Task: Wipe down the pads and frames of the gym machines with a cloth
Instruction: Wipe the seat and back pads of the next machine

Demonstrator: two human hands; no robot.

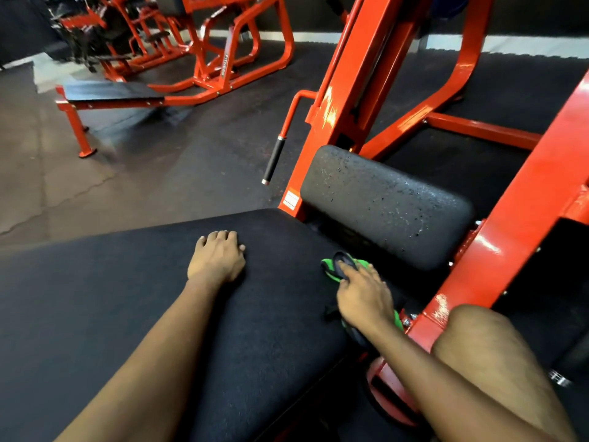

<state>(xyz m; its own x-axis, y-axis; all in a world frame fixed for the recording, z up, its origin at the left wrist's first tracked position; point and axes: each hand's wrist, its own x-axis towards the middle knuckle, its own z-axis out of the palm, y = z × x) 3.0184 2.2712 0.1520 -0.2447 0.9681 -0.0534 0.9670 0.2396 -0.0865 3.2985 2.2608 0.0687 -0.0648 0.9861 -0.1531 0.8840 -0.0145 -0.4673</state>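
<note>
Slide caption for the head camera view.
Right hand presses green cloth on black bench pad; left hand rests on pad.

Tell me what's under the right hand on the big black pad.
A green and black cloth lies under the right hand, at the right edge of the pad. The hand covers the cloth's middle, so that part cannot be seen.

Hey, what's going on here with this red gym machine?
A person is wiping down a gym machine. Their right hand presses a green-and-black cloth onto the right edge of the big black pad, close to a smaller worn pad. The left hand rests on the same big pad and holds nothing. The red frame rises just behind.
</note>
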